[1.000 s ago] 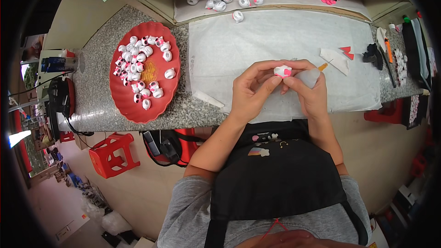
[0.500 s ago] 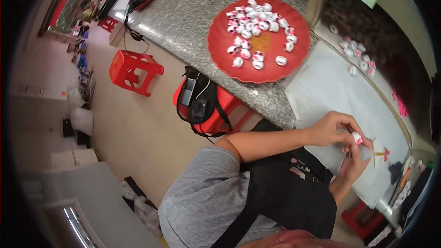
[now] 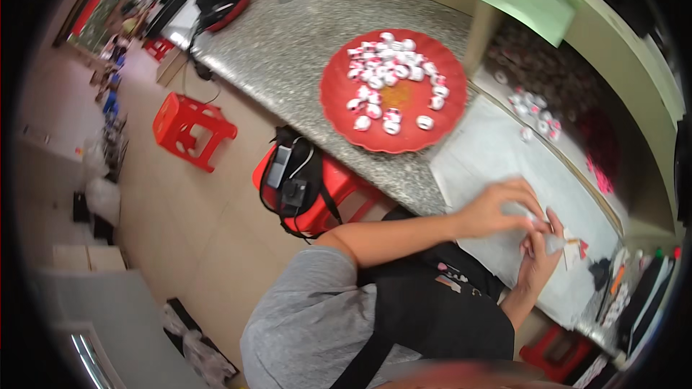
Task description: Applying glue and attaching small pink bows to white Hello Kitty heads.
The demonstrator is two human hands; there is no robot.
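Note:
My left hand (image 3: 501, 209) reaches over the white paper sheet (image 3: 490, 137), its thumb and fingers curled together in a pinch. Whatever sits at those fingertips is blurred and mostly hidden. Right up against it is my right hand (image 3: 539, 258), with its fingers bent round a pale translucent thing (image 3: 553, 243) whose kind I cannot make out. A yellow stick-like piece and a small red piece (image 3: 583, 249) show just beyond that hand. Farther left, a red scalloped plate (image 3: 339, 119) holds many small white pieces (image 3: 391, 127) with pink patches and dark openings.
More white-and-pink pieces (image 3: 533, 114) lie along the shelf edge beyond the paper, near a dark heap. A green note (image 3: 526, 0) hangs above. Pens and tools (image 3: 618, 281) crowd the right. Red stools (image 3: 193, 130) stand on the floor, one bearing a black bag (image 3: 295, 184).
My view has shifted, so the scene sits lower and farther left. The white-and-pink piece seen clearly between my fingertips before is now blurred and mostly hidden.

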